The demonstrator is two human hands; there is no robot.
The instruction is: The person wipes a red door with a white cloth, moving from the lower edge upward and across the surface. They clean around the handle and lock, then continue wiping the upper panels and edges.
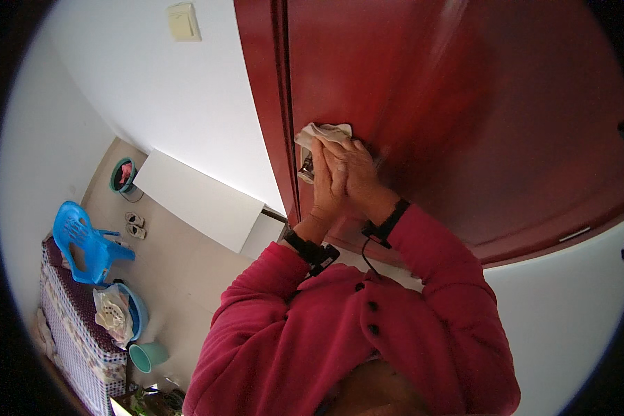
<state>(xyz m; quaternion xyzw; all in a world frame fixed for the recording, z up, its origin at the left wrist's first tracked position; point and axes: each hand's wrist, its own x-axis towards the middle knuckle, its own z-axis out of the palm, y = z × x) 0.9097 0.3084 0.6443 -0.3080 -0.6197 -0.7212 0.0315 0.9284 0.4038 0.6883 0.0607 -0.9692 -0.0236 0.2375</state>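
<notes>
A pale, crumpled cloth (326, 132) lies against the red door (405, 78), just above a metal door handle (307, 169). My left hand (329, 179) and my right hand (361, 169) are pressed close together, fingers pointing up, with both sets of fingertips at the cloth. The handle is just left of my left hand, which hides part of it. Dark straps with small devices circle both wrists, and a thin cable hangs from the right one.
A cream light switch (183, 22) is on the white wall. Below it stands a low white cabinet (200, 200). Further left are a teal bucket (115, 177), shoes (135, 225), a blue plastic chair (86, 244), a blue basin (140, 312) and a green bin (150, 356) beside a cloth-covered bed or table (78, 333).
</notes>
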